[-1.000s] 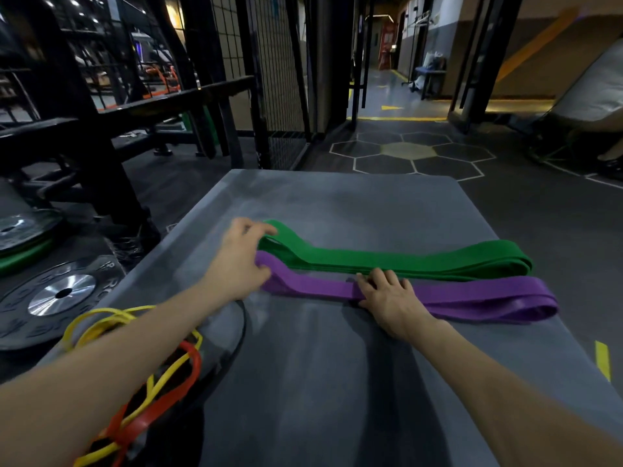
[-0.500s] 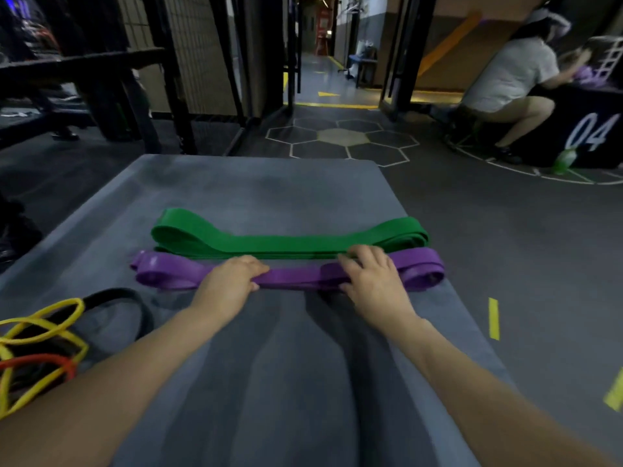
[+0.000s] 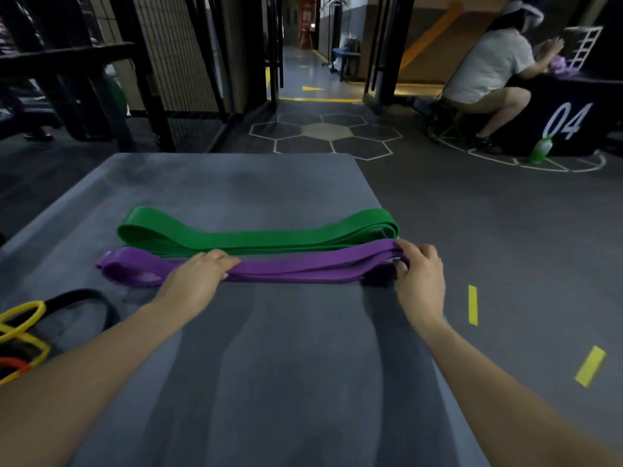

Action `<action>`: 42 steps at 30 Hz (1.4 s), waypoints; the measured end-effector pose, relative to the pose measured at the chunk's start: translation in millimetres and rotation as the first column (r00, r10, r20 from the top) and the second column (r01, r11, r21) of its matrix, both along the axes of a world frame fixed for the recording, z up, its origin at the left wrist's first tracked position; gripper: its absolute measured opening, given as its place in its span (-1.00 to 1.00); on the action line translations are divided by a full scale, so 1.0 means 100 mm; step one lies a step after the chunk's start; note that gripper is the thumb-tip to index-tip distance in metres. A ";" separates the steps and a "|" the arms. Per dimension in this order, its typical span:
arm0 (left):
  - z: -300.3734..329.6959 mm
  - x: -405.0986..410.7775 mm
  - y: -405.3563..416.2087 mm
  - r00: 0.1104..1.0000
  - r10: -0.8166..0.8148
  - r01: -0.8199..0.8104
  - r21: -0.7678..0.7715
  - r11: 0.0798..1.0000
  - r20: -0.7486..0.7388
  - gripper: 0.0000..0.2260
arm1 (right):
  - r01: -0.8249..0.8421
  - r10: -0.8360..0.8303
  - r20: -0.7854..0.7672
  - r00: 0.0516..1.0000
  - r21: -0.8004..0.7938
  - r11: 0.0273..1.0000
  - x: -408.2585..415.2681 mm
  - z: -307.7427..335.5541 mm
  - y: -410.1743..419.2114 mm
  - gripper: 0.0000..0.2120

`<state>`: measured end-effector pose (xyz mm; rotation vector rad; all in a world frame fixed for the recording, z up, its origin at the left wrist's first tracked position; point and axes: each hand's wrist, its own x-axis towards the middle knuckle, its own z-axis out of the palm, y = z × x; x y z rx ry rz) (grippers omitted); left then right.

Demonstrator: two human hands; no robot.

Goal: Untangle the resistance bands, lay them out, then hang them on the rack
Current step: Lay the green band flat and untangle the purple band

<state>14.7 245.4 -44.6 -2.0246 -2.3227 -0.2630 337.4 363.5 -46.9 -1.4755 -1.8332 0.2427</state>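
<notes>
A folded purple band lies flat across the grey mat, just in front of a folded green band that runs parallel to it. My left hand grips the purple band left of its middle, fingers curled over it. My right hand pinches the purple band's right end, lifting its top layers slightly. A tangle of yellow bands, a black band and a red-orange band sits at the mat's left edge.
A black metal rack and mesh fencing stand at the far left. A person squats at the far right by a black box marked 04, with a green bottle beside it. Yellow tape marks lie on the floor right of the mat.
My right hand slid along the purple band from its middle to its right end. My left hand moved from the band's left end toward its middle. The view swung to the right.
</notes>
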 end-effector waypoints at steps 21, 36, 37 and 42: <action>-0.03 0.05 -0.05 0.987 0.067 -0.058 0.064 0.996 -0.147 -0.48 | -0.422 0.234 0.475 0.848 0.339 0.841 -0.26 0.08 -0.01 -0.64; -0.13 -0.18 -0.03 0.996 -0.042 0.021 0.273 0.962 0.073 -0.79 | -0.444 0.321 0.510 0.798 0.138 0.885 -0.85 -0.10 -0.13 -0.80; -0.15 -0.15 -0.05 0.992 -0.013 -0.025 0.294 0.956 0.124 -0.81 | -0.433 0.318 0.495 0.809 0.136 0.891 -0.86 -0.11 -0.14 -0.81; -0.13 -0.07 -0.12 0.999 0.032 -0.041 0.236 0.971 0.039 -0.66 | -0.416 0.331 0.474 0.816 0.083 0.906 -0.87 -0.14 -0.16 -0.72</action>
